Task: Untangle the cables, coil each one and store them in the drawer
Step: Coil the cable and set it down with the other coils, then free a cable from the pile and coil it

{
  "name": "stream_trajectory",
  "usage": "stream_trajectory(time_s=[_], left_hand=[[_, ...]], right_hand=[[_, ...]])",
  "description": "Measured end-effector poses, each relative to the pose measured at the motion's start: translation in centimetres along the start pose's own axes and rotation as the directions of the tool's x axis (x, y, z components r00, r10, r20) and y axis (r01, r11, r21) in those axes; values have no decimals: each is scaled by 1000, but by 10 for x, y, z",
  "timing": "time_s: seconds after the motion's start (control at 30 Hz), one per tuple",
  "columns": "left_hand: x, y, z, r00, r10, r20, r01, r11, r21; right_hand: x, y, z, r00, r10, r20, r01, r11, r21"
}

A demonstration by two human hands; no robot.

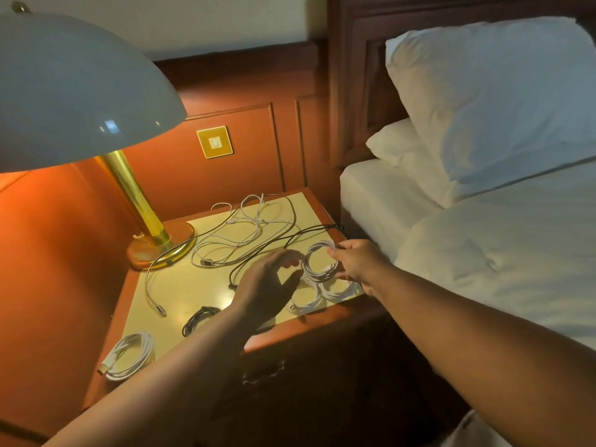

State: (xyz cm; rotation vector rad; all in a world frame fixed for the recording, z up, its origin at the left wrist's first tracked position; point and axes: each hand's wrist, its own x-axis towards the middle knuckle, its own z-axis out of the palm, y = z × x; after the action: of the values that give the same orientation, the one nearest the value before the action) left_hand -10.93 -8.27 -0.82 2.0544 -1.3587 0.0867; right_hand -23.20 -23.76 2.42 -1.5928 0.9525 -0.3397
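Lamp base (161, 243) blocks tabletop's back left; loose cables (245, 233) sprawl mid-top; front centre bare.

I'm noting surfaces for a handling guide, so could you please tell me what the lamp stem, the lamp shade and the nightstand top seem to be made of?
Lamp stem: polished brass-coloured metal, judging by its bright streaked reflections.
Lamp shade: smooth glossy white, glass or enamelled metal; a window highlight shows, but the look leaves it open.
Nightstand top: pale glossy inset, perhaps laminate, framed in reddish varnished wood.
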Motion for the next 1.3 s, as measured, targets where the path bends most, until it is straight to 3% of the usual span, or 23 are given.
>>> stream_trajectory(time_s=[0.13, 0.37, 0.5, 0.73, 0.83, 0.93, 1.0, 1.07, 1.17, 1.23, 1.3], left_hand=[[33, -21, 2, 990, -131, 55, 126, 988, 86], [67, -64, 5, 923, -300, 241, 162, 871, 463], [68, -82, 10, 889, -355, 290, 162, 836, 524], [70, -94, 12, 825, -503, 256, 383, 832, 400], [75, -87, 4, 808, -541, 233, 509, 841, 186], [83, -76, -18, 788, -569, 236, 605, 787, -121], [85, -65, -35, 770, -590, 243, 638, 722, -269], [87, -55, -48, 744, -614, 262, 665, 645, -376], [85, -42, -61, 719, -618, 319, 687, 560, -462], [81, -36, -66, 726, -597, 341, 679, 549, -487], [74, -28, -70, 748, -562, 352, 662, 594, -457]], right_hand=[[39, 6, -4, 997, -59, -49, 49, 982, -182], [93, 13, 6, 997, -65, -48, 45, 941, -334], [106, 15, 11, 997, -53, -54, 23, 894, -447], [113, 24, 15, 993, -114, -16, 85, 814, -575], [113, 23, 16, 992, -120, -32, 74, 781, -620], [105, 14, 23, 955, -290, -66, 178, 734, -656], [94, 2, 35, 936, -351, -7, 280, 759, -588], [78, -16, 53, 957, -286, 54, 281, 859, -428], [59, -40, 81, 982, 2, 190, -1, 1000, -4], [52, -51, 93, 946, 147, 290, -209, 958, 197], [48, -57, 97, 932, 198, 304, -283, 921, 269]])
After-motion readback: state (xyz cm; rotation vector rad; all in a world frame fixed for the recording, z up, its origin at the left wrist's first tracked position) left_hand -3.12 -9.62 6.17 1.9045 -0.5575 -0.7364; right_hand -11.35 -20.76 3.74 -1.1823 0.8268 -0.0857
